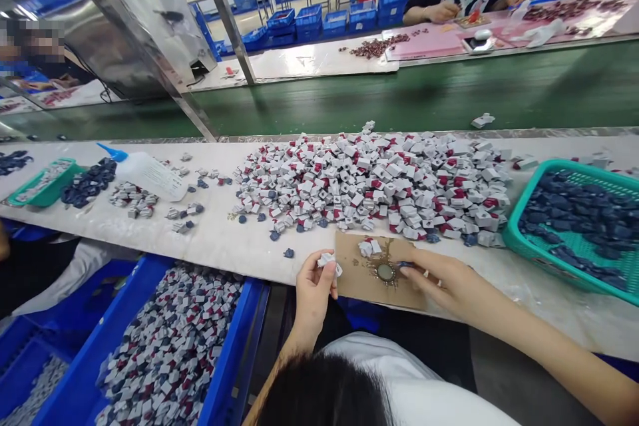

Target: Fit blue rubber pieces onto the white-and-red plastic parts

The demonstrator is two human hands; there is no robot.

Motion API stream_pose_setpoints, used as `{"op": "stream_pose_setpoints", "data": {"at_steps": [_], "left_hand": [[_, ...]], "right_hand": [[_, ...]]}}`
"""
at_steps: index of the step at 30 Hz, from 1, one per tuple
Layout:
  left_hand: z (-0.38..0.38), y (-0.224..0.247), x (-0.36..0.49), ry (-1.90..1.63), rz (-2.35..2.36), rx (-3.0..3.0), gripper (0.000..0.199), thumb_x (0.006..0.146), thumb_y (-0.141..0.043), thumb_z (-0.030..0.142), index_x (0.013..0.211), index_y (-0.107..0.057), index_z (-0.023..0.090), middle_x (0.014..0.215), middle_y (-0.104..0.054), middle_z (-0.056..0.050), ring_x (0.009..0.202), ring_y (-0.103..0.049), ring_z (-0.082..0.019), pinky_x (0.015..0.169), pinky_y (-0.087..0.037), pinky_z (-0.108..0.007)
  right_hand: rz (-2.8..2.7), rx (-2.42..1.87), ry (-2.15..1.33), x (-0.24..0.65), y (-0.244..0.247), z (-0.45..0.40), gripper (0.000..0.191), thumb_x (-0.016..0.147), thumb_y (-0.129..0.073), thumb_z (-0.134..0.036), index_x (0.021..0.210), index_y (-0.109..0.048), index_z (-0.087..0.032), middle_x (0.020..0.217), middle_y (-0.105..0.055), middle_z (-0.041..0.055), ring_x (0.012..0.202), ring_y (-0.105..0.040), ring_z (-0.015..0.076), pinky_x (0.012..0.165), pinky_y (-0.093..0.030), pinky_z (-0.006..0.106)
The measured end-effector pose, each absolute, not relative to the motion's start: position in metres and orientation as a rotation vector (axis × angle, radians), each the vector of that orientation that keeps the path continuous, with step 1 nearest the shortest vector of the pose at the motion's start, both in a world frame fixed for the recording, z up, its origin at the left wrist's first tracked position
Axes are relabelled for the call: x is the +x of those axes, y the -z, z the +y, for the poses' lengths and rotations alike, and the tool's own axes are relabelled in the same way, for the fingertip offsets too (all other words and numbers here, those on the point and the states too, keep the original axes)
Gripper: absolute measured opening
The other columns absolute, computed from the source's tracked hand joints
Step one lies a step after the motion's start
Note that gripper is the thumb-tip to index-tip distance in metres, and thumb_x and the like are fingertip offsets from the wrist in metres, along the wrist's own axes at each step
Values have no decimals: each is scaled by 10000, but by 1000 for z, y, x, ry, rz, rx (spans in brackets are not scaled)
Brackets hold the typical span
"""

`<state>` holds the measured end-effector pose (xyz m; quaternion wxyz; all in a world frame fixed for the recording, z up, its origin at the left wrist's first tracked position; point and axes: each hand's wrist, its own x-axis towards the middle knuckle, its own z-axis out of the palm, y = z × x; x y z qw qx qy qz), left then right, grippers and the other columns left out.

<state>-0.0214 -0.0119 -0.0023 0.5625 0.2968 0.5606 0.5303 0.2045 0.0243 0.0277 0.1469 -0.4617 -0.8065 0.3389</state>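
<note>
My left hand (pixel 315 286) pinches a small white plastic part (pixel 329 262) at the left edge of a cardboard piece (pixel 359 285). Over the cardboard's right side, my right hand (pixel 439 279) grips a small dark blue part (pixel 403 265) between thumb and fingers. Just left of those fingertips lies a small round dish (pixel 385 271) with wet brown stains around it. Another white part (pixel 369 247) rests on the cardboard's upper edge. Behind the cardboard spreads a large heap of white and dark red parts (pixel 369 180).
At right stands a green basket (pixel 519 213) of dark blue parts. A white bottle with a blue tip (pixel 150 175) lies left. A blue crate (pixel 234 339) full of parts stands below the table edge. A green conveyor belt (pixel 319 103) runs behind; a co-worker's hands (pixel 443 11) are beyond.
</note>
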Motion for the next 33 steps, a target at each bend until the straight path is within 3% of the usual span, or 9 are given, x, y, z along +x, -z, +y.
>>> {"op": "stream_pose_setpoints", "data": {"at_steps": [5,7,10,14,18,25,31,33], "left_hand": [[-18,0,-19,-1229,1253,635,445,631,-744,445,948,-650,149,698,-581,4,481,-445,-56,364,-379,-167],[-20,-2,-20,-1222,1231,613,446,598,-774,407,942,-666,144,723,-605,-14,544,-482,-80,369,-401,-166],[-24,-6,-22,-1191,1192,615,433,600,-782,345,974,-681,152,784,-644,-38,672,-539,-124,400,-448,-167],[-28,-7,-25,-1150,1170,596,415,643,-760,301,1030,-677,177,910,-686,-60,787,-587,-147,482,-506,-174],[-29,-4,-26,-1175,1185,568,426,640,-765,309,1037,-678,181,888,-703,-60,786,-623,-155,523,-522,-184],[-28,-7,-25,-1188,1218,546,437,624,-774,319,1019,-675,160,871,-705,-68,738,-649,-164,514,-523,-203],[-28,-12,-22,-1191,1216,524,382,596,-789,293,935,-680,158,866,-708,-60,821,-644,-183,532,-530,-205],[-29,-13,-21,-1188,1192,521,372,598,-789,280,928,-672,157,865,-707,-57,811,-645,-175,521,-519,-193]], "right_hand": [[-2646,-1374,-771,194,-19,29,196,868,-375,-182,966,-545,-178,751,-625,44,637,-601,174,550,-437,255],[-2708,-1311,-736,191,-18,34,204,858,-389,-161,942,-574,-179,811,-639,62,693,-615,178,587,-445,257],[-2841,-1258,-529,186,-18,38,279,847,-408,-136,1050,-594,-176,865,-652,78,688,-628,175,554,-424,243],[-2962,-1247,-362,177,-19,38,283,779,-470,-97,1029,-592,-150,700,-632,58,566,-592,170,450,-294,234],[-2995,-1278,-330,170,-21,38,266,766,-458,-98,1008,-565,-122,568,-573,42,467,-523,175,435,-180,250],[-3005,-1278,-394,171,-22,40,182,773,-458,-104,917,-556,-156,618,-587,44,499,-532,157,441,-201,233],[-2954,-1270,-507,174,-25,41,144,796,-447,-133,875,-562,-165,639,-589,43,520,-543,159,454,-277,233],[-2840,-1233,-691,175,-34,41,127,828,-447,-176,891,-557,-175,657,-585,26,535,-541,143,481,-333,227]]}}
